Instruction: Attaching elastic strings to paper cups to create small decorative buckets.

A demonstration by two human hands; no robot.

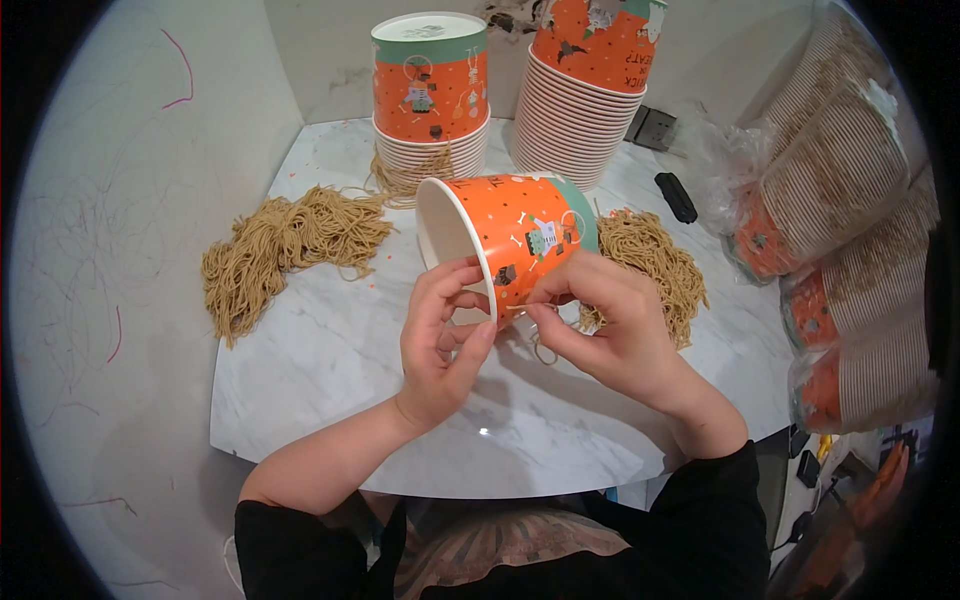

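Note:
An orange paper bucket [525, 235] with a green band and cartoon figures lies tipped on its side above the table, its open mouth toward the left. My left hand [440, 335] holds its white rim, fingers inside the mouth and thumb on the outer edge. By the bucket's lower side, my right hand [620, 315] pinches a thin tan cord [518, 307] between thumb and forefinger. A loose loop of cord hangs just below those fingertips. Behind the right hand lies a heap of tan cords [655, 270]; a larger bundle of cords [295, 245] spreads out on the left.
Two stacks of upturned buckets, a shorter left stack [430, 90] and a taller right stack [585, 110], stand at the back of the marbled table [330, 400]. A black object [676, 198] lies right. Plastic-wrapped bucket stacks [840, 180] crowd the right side. A scribbled wall [130, 250] borders the left.

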